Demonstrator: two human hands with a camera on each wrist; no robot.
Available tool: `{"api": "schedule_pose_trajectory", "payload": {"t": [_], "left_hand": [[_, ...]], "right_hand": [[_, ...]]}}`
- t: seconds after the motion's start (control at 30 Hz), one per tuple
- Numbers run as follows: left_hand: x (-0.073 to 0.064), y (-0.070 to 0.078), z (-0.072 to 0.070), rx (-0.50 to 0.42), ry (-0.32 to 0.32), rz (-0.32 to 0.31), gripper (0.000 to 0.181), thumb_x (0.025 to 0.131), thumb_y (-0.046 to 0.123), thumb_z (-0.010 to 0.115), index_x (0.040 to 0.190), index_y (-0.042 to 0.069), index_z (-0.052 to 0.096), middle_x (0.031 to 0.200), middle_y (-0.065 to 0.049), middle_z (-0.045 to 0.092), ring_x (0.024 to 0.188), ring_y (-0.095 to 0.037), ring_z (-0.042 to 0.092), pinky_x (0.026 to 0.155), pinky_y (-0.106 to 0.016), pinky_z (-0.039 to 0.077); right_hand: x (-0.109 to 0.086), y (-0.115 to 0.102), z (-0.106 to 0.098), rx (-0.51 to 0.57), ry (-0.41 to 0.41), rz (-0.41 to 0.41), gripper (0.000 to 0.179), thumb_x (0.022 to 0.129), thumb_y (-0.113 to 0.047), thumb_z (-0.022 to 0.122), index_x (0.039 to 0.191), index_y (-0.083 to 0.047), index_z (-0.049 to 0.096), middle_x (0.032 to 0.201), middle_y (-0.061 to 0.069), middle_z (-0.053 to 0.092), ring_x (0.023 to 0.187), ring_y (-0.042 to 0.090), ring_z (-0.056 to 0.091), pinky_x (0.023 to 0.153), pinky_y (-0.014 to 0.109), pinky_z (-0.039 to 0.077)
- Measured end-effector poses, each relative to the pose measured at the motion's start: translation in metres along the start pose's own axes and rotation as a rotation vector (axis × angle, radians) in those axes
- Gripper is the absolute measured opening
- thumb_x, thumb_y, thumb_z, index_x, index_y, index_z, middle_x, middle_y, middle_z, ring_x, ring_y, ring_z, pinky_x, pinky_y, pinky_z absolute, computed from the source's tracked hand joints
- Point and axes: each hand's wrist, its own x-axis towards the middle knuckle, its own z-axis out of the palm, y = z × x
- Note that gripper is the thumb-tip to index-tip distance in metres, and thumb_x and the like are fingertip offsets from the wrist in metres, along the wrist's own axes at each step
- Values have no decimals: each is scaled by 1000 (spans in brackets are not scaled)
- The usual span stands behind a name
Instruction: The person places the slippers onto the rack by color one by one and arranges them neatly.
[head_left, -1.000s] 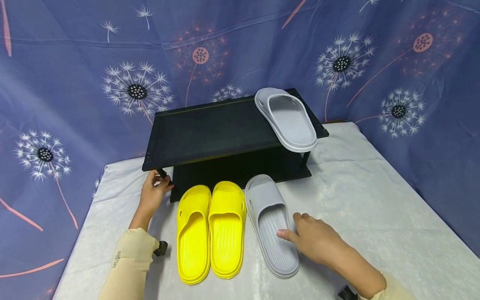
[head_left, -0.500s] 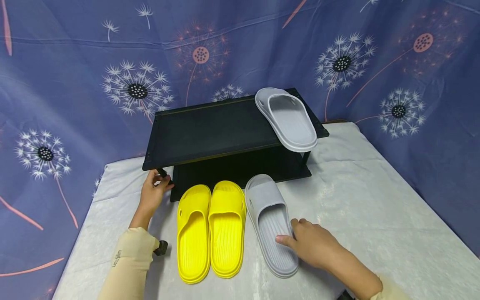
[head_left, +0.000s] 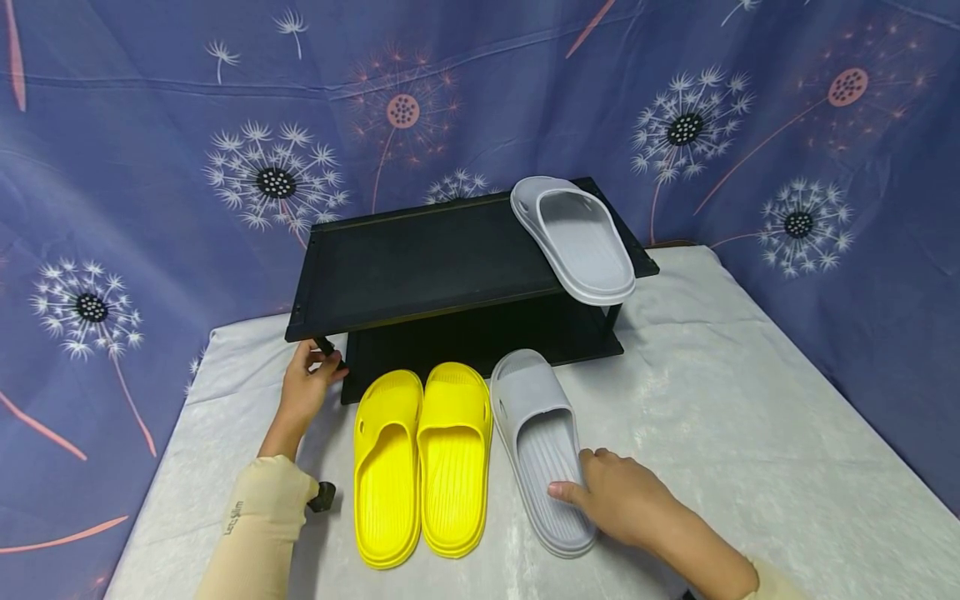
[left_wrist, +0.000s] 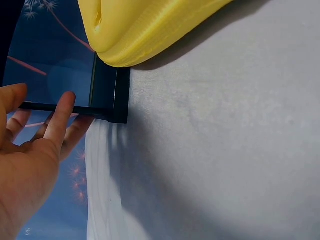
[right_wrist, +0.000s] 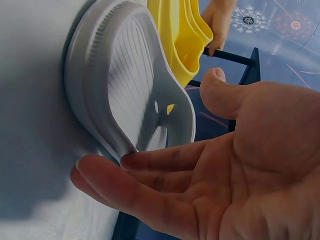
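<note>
My left hand (head_left: 302, 396) holds the left upright post of a black two-tier shoe rack (head_left: 420, 258). In the left wrist view its fingers and thumb lie on either side of the thin black bar. My right hand (head_left: 622, 497) is at the right side of a grey slipper (head_left: 532, 392) on the table. Its thumb extends over the footbed; in the right wrist view the fingertips are right at the slipper's edge and the thumb stands apart. Left of that slipper lie two yellow slippers (head_left: 387, 500) side by side, toes toward the rack.
Another grey slipper (head_left: 585, 233) sits on the right end of the rack's top shelf, its front edge overhanging. A white cloth (head_left: 750, 400) covers the table. Behind hangs a blue dandelion-print curtain (head_left: 480, 75).
My right hand has shifted slightly left and toward me, its thumb now farther over the grey slipper's footbed. The left hand, rack and slippers have stayed in place.
</note>
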Motion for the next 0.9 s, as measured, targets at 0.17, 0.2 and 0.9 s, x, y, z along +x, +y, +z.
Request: {"api": "schedule_pose_trajectory", "payload": {"t": [0.17, 0.2, 0.9], "left_hand": [[0, 1, 0, 0, 7, -6, 25, 101, 11, 47, 122, -1, 38, 115, -18, 46, 112, -40, 55, 89, -30, 57], [0, 1, 0, -3, 10, -9, 25, 101, 11, 47, 122, -1, 39, 114, -18, 46, 111, -39, 55, 88, -30, 57], [-16, 35, 3, -15, -12, -54, 24, 100, 4, 46, 120, -7, 38, 115, -22, 45, 111, -39, 56, 95, -41, 53]], "right_hand": [[0, 0, 3, -6, 17, -6, 78, 84, -56, 63, 119, 13, 57, 111, 26, 61, 96, 43, 62, 82, 60, 51], [0, -1, 3, -7, 22, -8, 78, 84, -56, 64, 120, 13, 56, 111, 26, 61, 96, 43, 62, 82, 60, 51], [1, -7, 24, -12, 132, 2, 89, 72, -59, 74, 109, 19, 52, 88, 25, 65, 69, 34, 63, 60, 51, 54]]}}
